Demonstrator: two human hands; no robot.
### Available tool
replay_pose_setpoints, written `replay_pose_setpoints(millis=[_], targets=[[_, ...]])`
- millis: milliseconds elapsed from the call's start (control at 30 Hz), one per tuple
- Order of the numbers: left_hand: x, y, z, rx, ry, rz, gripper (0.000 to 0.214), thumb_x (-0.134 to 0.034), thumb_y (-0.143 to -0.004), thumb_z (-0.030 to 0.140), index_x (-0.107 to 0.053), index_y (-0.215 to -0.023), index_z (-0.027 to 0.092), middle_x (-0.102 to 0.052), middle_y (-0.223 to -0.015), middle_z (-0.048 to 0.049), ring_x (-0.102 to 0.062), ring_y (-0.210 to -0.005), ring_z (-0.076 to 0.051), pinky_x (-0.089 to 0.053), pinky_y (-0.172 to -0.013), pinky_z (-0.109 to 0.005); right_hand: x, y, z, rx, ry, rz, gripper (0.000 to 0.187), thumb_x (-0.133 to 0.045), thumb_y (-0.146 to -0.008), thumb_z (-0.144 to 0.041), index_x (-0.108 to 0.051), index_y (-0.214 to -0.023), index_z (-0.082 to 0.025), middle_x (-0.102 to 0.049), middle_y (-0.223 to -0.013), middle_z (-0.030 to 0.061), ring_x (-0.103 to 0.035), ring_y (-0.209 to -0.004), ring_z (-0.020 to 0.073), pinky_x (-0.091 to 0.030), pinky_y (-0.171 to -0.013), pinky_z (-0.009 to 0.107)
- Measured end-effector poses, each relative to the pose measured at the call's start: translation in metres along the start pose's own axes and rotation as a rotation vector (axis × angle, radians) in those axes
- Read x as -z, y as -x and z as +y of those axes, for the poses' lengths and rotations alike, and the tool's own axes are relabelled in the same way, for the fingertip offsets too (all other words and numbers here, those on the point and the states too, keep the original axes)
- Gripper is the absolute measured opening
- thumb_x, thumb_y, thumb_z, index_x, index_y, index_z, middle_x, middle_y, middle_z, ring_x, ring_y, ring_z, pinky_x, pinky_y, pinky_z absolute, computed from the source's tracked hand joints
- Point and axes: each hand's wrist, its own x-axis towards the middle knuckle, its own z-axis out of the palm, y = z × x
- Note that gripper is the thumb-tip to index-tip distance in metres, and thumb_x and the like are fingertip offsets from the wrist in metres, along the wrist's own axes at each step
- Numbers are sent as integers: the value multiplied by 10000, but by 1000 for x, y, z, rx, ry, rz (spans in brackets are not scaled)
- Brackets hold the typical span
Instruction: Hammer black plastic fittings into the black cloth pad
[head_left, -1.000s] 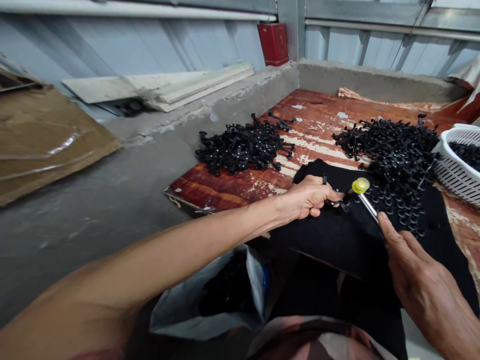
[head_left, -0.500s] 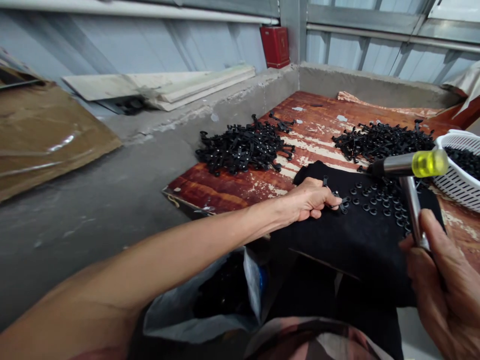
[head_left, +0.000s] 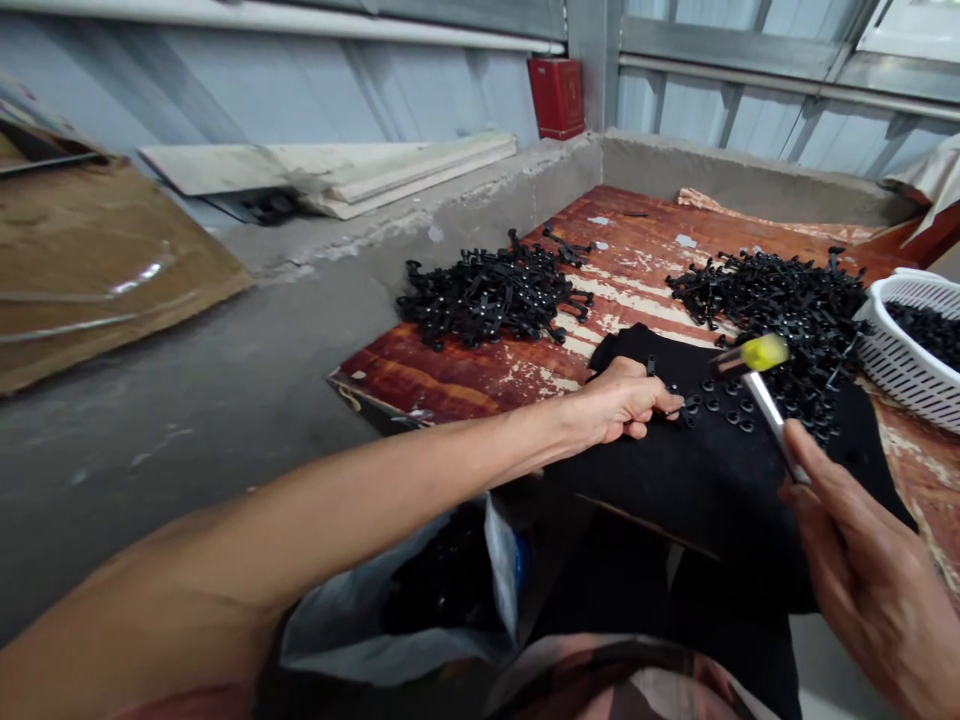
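So the left hand (head_left: 637,400) is closed in a pinch, with a small black strip-like piece with a round end (head_left: 689,421) caught at the fingertips; whether more than one is being held there can't really be told, since most of it is covered by the fingers. A short hammer with a shiny metal handle and a bright yellow end (head_left: 769,412) is gripped in the right hand (head_left: 855,530), thumb laid along the handle. The head is a bit blurred and is held just to the right of the left hand, over a scatter of small black ring-shaped pieces (head_left: 733,417). Those are spread on a thick black cloth (head_left: 705,490) that's laid under the left hand and off toward the right one. The whole lot is carried by a red-brown wooden worktop with pale worn streaks (head_left: 457,385). Beyond the left hand, over to its left, a big heap of black strip pieces (head_left: 491,298) is piled up, and another black heap (head_left: 780,300) is piled beyond the right hand. Past the right hand, farther right, more black bits are kept in a white slotted plastic basket (head_left: 911,350). Below the left forearm, dark stuff is held in an open whitish bag (head_left: 501,560).
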Motion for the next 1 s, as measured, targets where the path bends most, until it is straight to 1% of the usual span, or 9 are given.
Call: replay_pose_setpoints(millis=[133,200,300,433,567,633,767,867,1000], targets=[[-4,1,2,-1,-1,-1,253,-636,-767,49,-464,-611,151,-553,-555,16,-308,-385,-20,-227,-362,-175,-2,-4,0,19,10,-42,578,-404,-948,-148,-347,-1523,-165,-687,-1122,141,-707,-912,208,-584,-749,290],[-5,4,1,-7,-11,13,208,-618,-787,80,-472,-658,155,-541,-595,19,-383,-429,-40,-321,-392,-181,-3,-4,-2,-1,-34,-70,533,-406,-956,-163,-400,-1489,-156,-700,-1120,136,-711,-881,194,-578,-787,295],[-1,14,-6,-91,-75,76,149,-630,-775,133,-484,-783,161,-556,-724,-6,-559,-616,-113,-484,-525,-242,-4,6,-5,-149,-131,63,498,-455,-969,-229,-441,-1465,-191,-705,-1069,112,-697,-776,167,-578,-732,276],[14,31,-19,-284,-309,122,307,-638,-757,210,-479,-1015,163,-587,-963,-74,-608,-848,-182,-518,-698,-301,-6,22,-5,-503,-437,127,509,-530,-953,-380,-473,-1443,-256,-662,-846,34,-551,-489,114,-489,-410,217],[23,39,-15,-624,-824,199,282,-561,-805,204,-494,-1077,167,-535,-1152,-116,-514,-1090,-241,-434,-940,-403,-8,21,-6,-733,-716,226,611,-633,-869,-500,-492,-1420,-279,-618,-818,11,-507,-474,112,-458,-343,226],[23,34,-9,-788,-1067,152,215,-545,-841,221,-518,-1047,163,-531,-1199,-126,-450,-1169,-270,-359,-1005,-439,-9,19,-7,-765,-767,280,621,-657,-846,-513,-509,-1407,-292,-608,-808,5,-491,-469,107,-449,-332,221],[19,14,-5,-839,-1288,-73,198,-544,-876,268,-511,-1045,170,-602,-1069,-100,-509,-1038,-259,-337,-944,-434,-12,21,-5,-760,-808,309,598,-659,-857,-485,-503,-1411,-321,-609,-804,-3,-491,-469,100,-455,-339,213],[18,2,-7,-871,-1225,-28,154,-510,-878,246,-483,-1016,184,-595,-964,-53,-529,-891,-201,-342,-898,-381,-15,26,-2,-747,-853,313,555,-646,-882,-444,-501,-1408,-344,-601,-817,-11,-500,-491,101,-465,-352,213],[18,-13,-4,-860,-928,23,106,-504,-854,199,-448,-944,207,-535,-870,5,-494,-741,-128,-374,-749,-279,-16,27,-1,-751,-879,325,549,-638,-895,-424,-488,-1417,-344,-598,-817,-12,-499,-499,102,-464,-350,211]])
